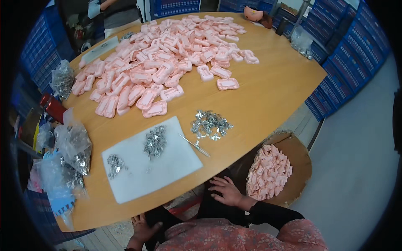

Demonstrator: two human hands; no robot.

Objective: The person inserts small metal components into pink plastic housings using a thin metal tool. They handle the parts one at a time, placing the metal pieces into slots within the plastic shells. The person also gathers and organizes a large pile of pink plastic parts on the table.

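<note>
My right hand lies on my dark-trousered thigh with its fingers spread, holding nothing. My left hand rests on the other thigh at the table's near edge, thumb apart from the fingers and nothing seen in it. In front of me a white board lies on the wooden table. It bears a larger heap of small silvery metal pieces and a smaller heap. A slim pointed tool lies across the board's right edge, apart from both hands. Beyond it is another silvery pile on bare wood.
Many pink plastic shells cover the far table. A cardboard box of pink parts stands right of my lap. Plastic bags and a red bottle line the left edge. Blue crates are stacked around; another person stands opposite.
</note>
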